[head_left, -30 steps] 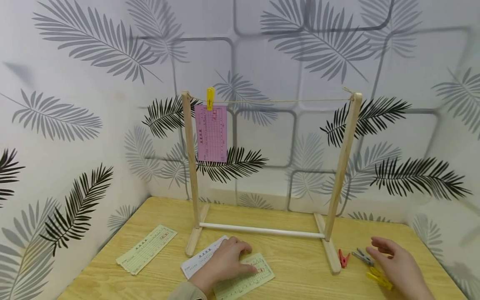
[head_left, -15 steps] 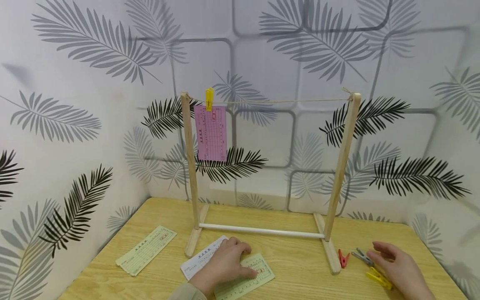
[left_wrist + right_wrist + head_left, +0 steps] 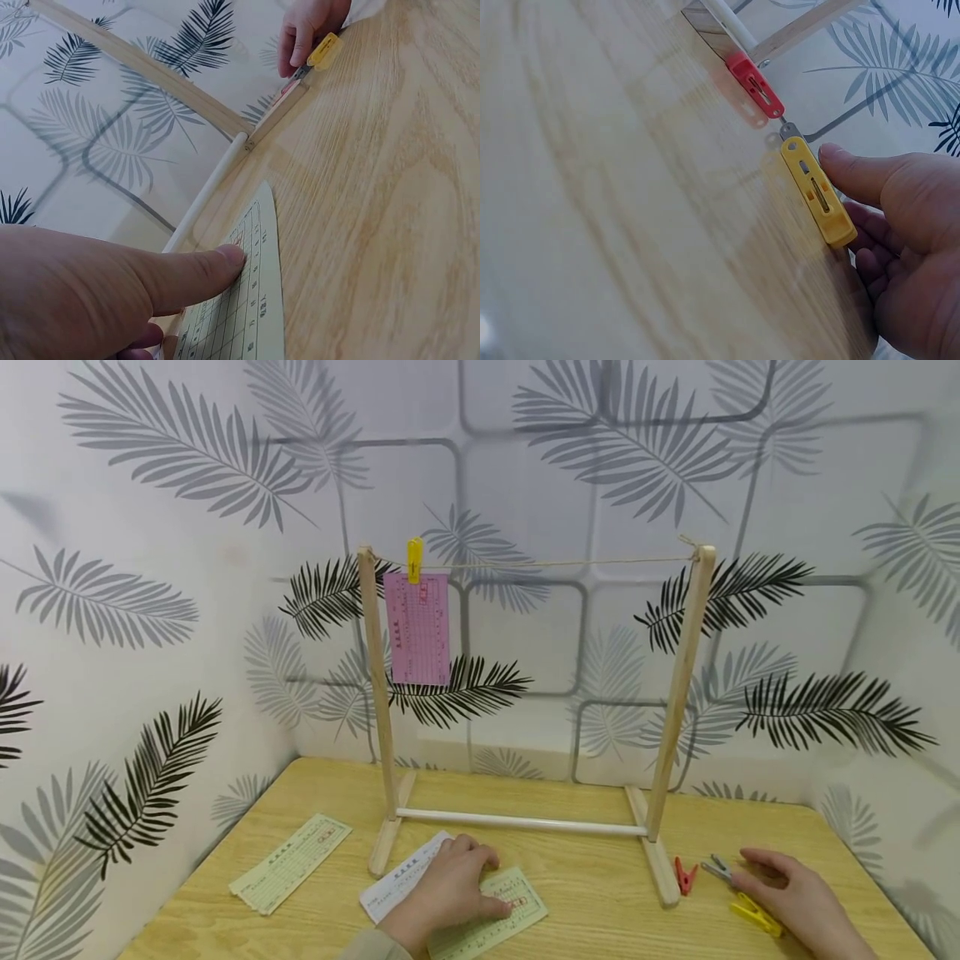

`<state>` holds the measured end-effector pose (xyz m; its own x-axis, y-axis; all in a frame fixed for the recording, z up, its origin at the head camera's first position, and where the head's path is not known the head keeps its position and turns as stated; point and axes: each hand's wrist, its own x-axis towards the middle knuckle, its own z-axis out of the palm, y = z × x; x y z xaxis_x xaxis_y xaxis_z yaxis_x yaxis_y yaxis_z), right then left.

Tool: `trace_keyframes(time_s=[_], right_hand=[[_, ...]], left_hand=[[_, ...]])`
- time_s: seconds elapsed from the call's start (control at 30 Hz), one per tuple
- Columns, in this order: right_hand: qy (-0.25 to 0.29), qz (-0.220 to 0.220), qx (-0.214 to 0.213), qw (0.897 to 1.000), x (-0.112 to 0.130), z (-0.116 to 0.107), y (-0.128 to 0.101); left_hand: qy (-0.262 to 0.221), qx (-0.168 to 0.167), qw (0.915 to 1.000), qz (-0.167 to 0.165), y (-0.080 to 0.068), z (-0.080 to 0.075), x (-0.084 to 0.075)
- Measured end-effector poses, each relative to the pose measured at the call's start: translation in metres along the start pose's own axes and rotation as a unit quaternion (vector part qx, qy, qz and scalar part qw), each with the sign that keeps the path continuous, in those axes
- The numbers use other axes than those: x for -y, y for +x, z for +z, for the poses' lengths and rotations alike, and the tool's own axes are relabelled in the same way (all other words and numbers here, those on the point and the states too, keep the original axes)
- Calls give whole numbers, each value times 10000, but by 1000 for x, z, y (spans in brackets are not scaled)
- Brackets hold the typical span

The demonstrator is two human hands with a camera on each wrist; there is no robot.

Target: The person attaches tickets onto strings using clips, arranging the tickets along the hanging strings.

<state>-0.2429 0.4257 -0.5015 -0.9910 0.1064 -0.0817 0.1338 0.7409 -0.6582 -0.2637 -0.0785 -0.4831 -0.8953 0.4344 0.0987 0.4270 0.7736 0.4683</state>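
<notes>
Resting on the green slip (image 3: 525,897), the left hand (image 3: 452,885) has its fingers relaxed and the thumb apart from them, and in the left wrist view we see this thumb lying on the printed lines. We suppose that it lies so in order that the paper cannot slide; if the fingers also press, we cannot tell. The white slip (image 3: 397,885) lies just beside, and the hand hides a part of it. On the other side, the right hand (image 3: 802,897) is half cupped, with thumb and forefinger somewhat apart, at the end of the grey clip (image 3: 722,871); whether they touch it, we cannot say surely. The yellow clip (image 3: 756,916) lies just beside this hand, and the red clip (image 3: 685,877) lies near the foot of the wooden stand (image 3: 680,693). We think that the clips are gathered there because this hand can reach them easily. Left of the stand, a pile of pale slips (image 3: 292,864) lies slightly fanned on the table (image 3: 592,893), perhaps put apart so as not to mix with the others. Above, a string (image 3: 555,562) goes between the two posts, and near the left one hangs the pink slip (image 3: 420,635). The upper clip (image 3: 415,562) grips its top edge together with the string, and therefore, we judge, the paper hangs almost straight.
</notes>
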Motion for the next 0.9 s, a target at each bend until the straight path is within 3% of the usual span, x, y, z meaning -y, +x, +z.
trace_keyframes(time_s=[0.57,0.9], right_hand=[[79,-270,337,9990,-1,-1,-1],[79,-332,238,9991,-2,1,-2]], left_hand=[[130,41,9999,38,-1,-1,-3],[336,105,9994,11,-3,-6,-3]])
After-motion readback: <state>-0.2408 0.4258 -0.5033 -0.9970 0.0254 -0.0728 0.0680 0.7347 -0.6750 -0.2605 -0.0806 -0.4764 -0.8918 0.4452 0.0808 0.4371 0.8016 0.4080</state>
